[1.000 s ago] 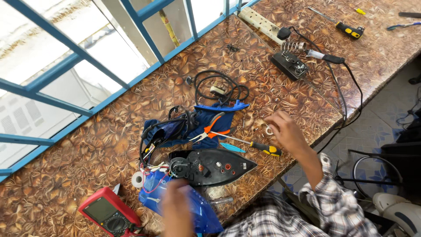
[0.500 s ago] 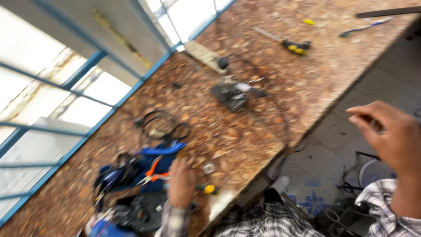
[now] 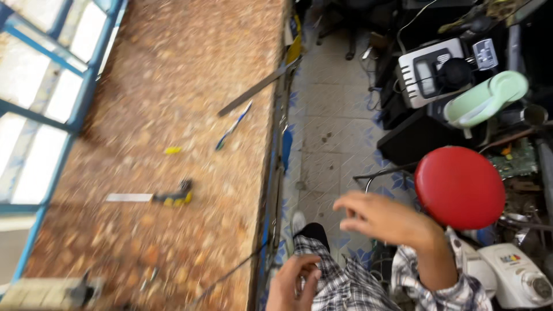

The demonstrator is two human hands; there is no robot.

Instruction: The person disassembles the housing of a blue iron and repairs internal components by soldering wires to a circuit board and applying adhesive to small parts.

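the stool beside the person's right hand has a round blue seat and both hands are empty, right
Not quite: the stool has a round red seat, not blue, as the head view shows. The rest holds: it stands beside the right hand, and both that hand and the left hand are empty.

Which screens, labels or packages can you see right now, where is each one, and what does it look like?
Grey-and-black appliance, upper right on the floor stack: boxy, with a small greyish display panel on its face.
White appliance, bottom right beside the right hand: rounded casing with a small red-and-dark label and a round dial.
No packages visible; the frame is blurred.
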